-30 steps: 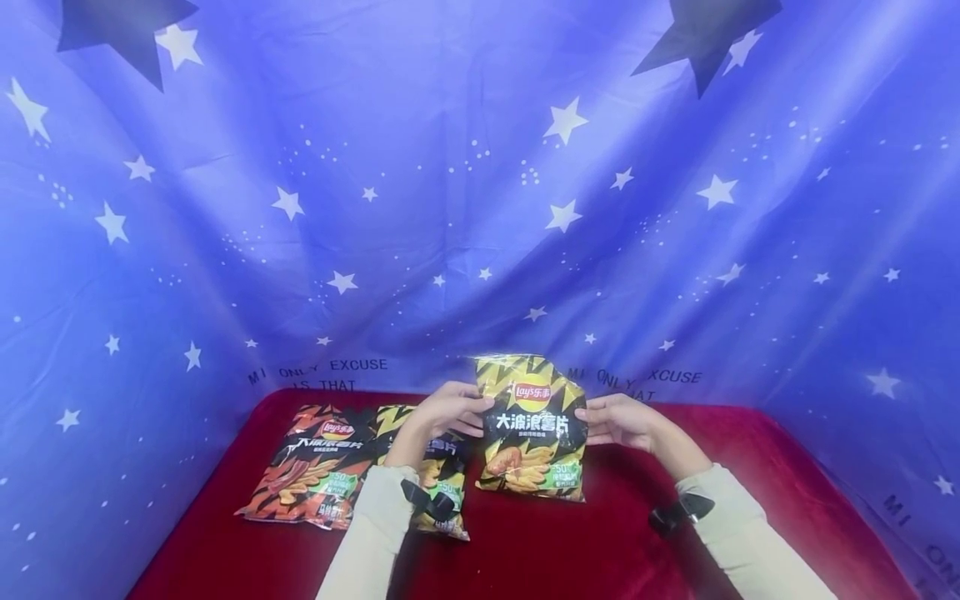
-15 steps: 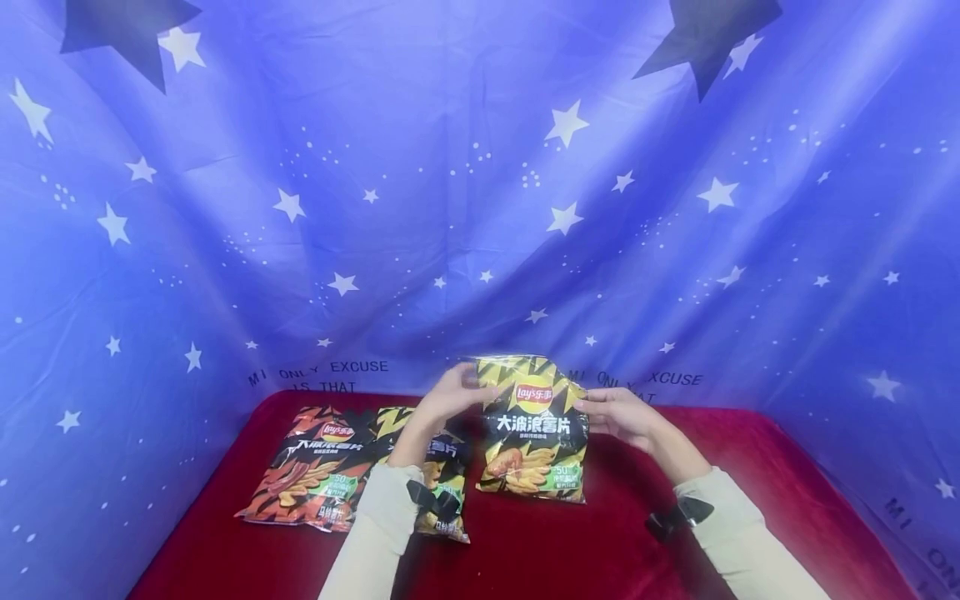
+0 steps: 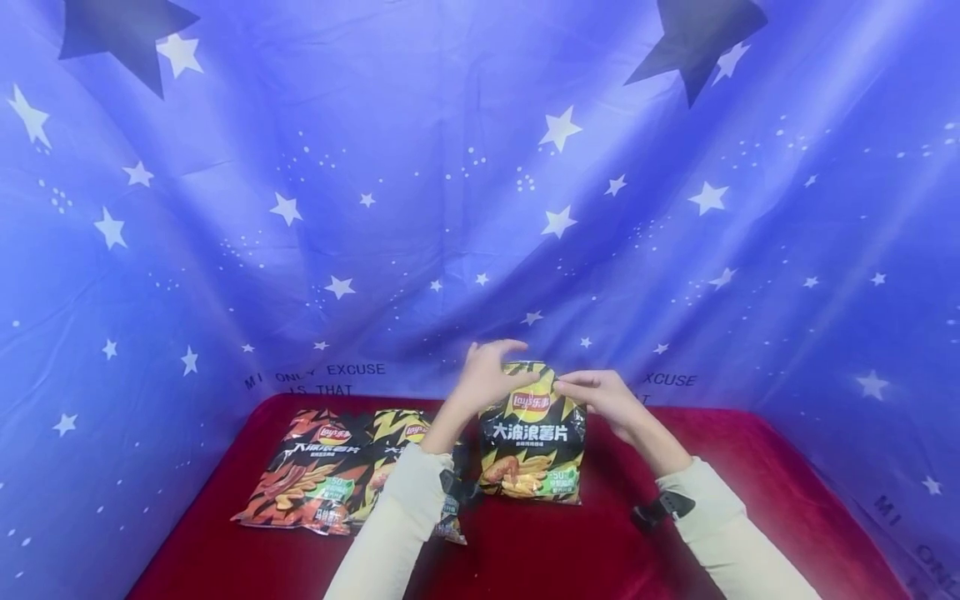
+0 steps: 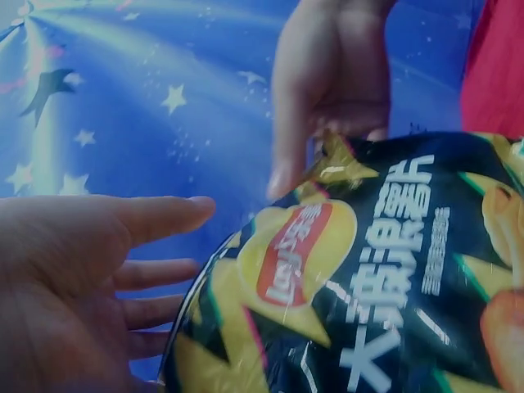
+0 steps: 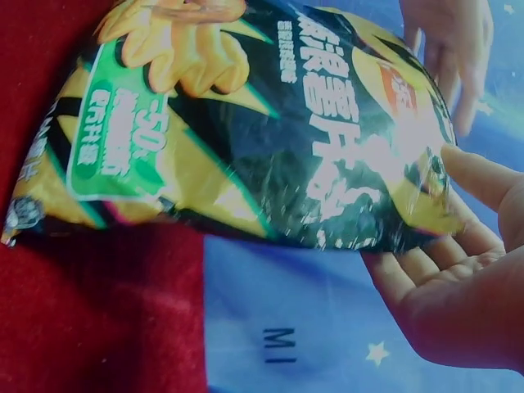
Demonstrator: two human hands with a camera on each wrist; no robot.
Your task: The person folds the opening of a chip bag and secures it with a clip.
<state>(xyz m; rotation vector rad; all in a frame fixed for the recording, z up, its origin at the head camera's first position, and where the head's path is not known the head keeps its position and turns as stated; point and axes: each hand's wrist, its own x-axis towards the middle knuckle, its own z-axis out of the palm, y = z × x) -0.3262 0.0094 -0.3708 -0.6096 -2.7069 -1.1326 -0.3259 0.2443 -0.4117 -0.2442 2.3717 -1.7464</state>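
A black and yellow Lay's potato chip bag (image 3: 531, 454) stands upright on the red cloth, its printed front toward me. My right hand (image 3: 607, 402) holds its upper right corner; in the right wrist view the thumb (image 5: 483, 176) is at the front and the other fingers reach behind. Beside the top left edge is my left hand (image 3: 487, 379), thumb and fingers spread apart. The left wrist view has the left thumb (image 4: 168, 217) pointing past the bag's top edge, the other fingers partly hidden behind the bag.
Left of the upright bag, an orange and black chip bag (image 3: 315, 492) and another yellow and black one (image 3: 393, 425) lie side by side on the red cloth (image 3: 675, 533). My left forearm covers part of the yellow one. A blue star-printed curtain (image 3: 450, 167) surrounds the table.
My left hand has let go of the bag's left side and moved up and right to its top. The right hand has slid up from the right side to the upper corner.
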